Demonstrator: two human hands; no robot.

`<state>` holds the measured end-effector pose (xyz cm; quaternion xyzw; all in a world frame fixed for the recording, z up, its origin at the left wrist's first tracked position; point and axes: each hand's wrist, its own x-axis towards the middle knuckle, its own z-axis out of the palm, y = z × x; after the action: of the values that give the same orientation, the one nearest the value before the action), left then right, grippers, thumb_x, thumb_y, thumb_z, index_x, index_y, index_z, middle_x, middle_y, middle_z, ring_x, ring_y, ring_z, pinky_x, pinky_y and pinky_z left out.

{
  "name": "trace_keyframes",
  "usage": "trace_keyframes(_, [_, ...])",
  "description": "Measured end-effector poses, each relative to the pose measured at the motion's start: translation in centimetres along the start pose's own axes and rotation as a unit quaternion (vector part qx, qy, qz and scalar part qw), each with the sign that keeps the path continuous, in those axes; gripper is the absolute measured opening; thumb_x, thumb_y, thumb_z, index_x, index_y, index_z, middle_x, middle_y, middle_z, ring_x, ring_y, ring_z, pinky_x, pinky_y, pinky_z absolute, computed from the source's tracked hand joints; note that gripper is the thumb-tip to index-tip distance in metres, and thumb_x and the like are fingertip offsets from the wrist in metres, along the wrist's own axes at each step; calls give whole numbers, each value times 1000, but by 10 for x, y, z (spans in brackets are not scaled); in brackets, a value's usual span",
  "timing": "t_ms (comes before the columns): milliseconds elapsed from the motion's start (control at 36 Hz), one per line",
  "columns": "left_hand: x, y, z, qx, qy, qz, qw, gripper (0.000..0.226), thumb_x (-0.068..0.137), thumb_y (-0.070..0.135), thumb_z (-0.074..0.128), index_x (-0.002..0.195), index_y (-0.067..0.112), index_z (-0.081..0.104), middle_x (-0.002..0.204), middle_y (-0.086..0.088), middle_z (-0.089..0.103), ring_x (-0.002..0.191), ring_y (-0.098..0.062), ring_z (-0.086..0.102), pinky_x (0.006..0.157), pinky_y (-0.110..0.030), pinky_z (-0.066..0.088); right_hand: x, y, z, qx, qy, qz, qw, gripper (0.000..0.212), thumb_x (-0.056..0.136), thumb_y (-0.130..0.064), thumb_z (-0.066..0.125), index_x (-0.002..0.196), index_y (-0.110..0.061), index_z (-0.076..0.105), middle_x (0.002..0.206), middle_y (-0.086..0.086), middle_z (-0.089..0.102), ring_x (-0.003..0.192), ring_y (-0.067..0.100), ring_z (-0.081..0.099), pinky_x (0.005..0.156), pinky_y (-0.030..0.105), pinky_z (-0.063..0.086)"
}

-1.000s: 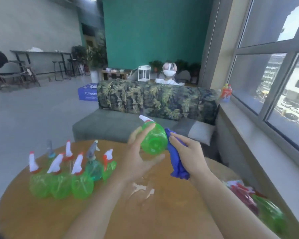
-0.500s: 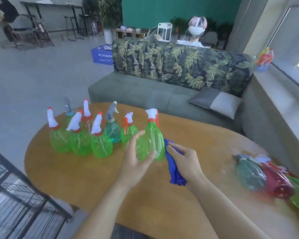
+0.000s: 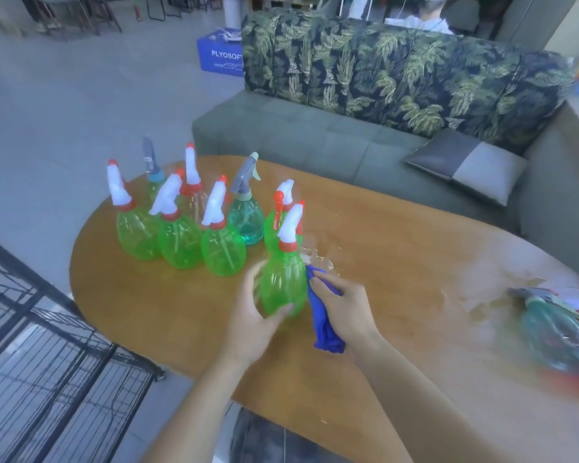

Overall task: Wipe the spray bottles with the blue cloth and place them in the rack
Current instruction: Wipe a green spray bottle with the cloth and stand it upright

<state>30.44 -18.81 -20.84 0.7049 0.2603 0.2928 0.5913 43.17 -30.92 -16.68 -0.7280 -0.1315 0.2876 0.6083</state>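
Observation:
My left hand (image 3: 253,320) grips a green spray bottle (image 3: 284,282) with a white and red nozzle, held upright over the wooden table (image 3: 398,262). My right hand (image 3: 343,309) holds the blue cloth (image 3: 323,320) bunched against the bottle's right side. Several more green spray bottles (image 3: 178,238) and a teal one (image 3: 246,218) stand grouped at the table's left. The black wire rack (image 3: 47,362) sits at the lower left, beside the table.
A blurred pile of spray bottles (image 3: 559,332) lies at the table's right edge. Wet patches (image 3: 318,259) shine on the tabletop. A grey sofa (image 3: 365,142) with a leaf-print back stands behind the table. A blue box (image 3: 221,56) rests on the floor.
The view has tilted down, bringing the rack into sight. The bottle turned from lying sideways in my hands to upright and came lower, near the table; the cloth stays at its right side.

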Motion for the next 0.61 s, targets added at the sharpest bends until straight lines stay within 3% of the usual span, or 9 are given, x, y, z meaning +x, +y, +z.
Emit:
trace_keyframes(111, [4, -3, -3, 68, 55, 24, 996, 83, 83, 10, 93, 139, 51, 47, 137, 50, 52, 135, 13, 51, 114, -14, 40, 8, 1, 11, 18, 2, 6, 1000, 17, 98, -27, 72, 112, -31, 82, 90, -2, 78, 69, 11, 67, 71, 28, 53])
trace_keyframes(194, [7, -9, -5, 98, 82, 48, 991, 88, 84, 10, 92, 140, 57, 44, 136, 53, 47, 136, 0, 55, 113, -20, 44, 14, 2, 17, 15, 0, 11, 1000, 17, 98, -28, 72, 112, -32, 81, 94, -2, 78, 70, 10, 68, 68, 24, 53])
trace_keyframes(250, [9, -13, -7, 111, 95, 62, 987, 92, 84, 12, 93, 144, 59, 42, 134, 50, 43, 132, -7, 57, 109, -18, 46, 17, 2, 20, 20, -2, 13, 1000, 18, 99, -28, 71, 114, -31, 81, 94, -2, 79, 68, 8, 69, 64, 21, 52])
trace_keyframes(389, [14, -19, -8, 121, 117, 50, 984, 90, 87, 10, 90, 152, 51, 43, 126, 24, 47, 110, 0, 57, 95, -8, 45, 25, -1, 26, 28, -10, 11, 1000, 18, 99, -26, 71, 115, -31, 80, 101, -2, 79, 72, 7, 70, 66, 20, 52])
trace_keyframes(500, [19, -21, -9, 115, 140, 26, 983, 81, 89, 9, 88, 151, 41, 48, 128, 22, 52, 111, 7, 58, 95, -15, 49, 32, -4, 33, 28, -13, 13, 999, 17, 99, -27, 71, 113, -32, 80, 95, -2, 80, 68, 11, 66, 68, 27, 54])
trace_keyframes(611, [22, -21, -11, 109, 149, 3, 983, 73, 91, 10, 86, 154, 28, 52, 128, 18, 59, 116, -2, 62, 97, -20, 52, 36, -5, 36, 29, -14, 14, 999, 16, 100, -27, 71, 112, -33, 79, 93, -7, 80, 67, 9, 66, 66, 25, 53])
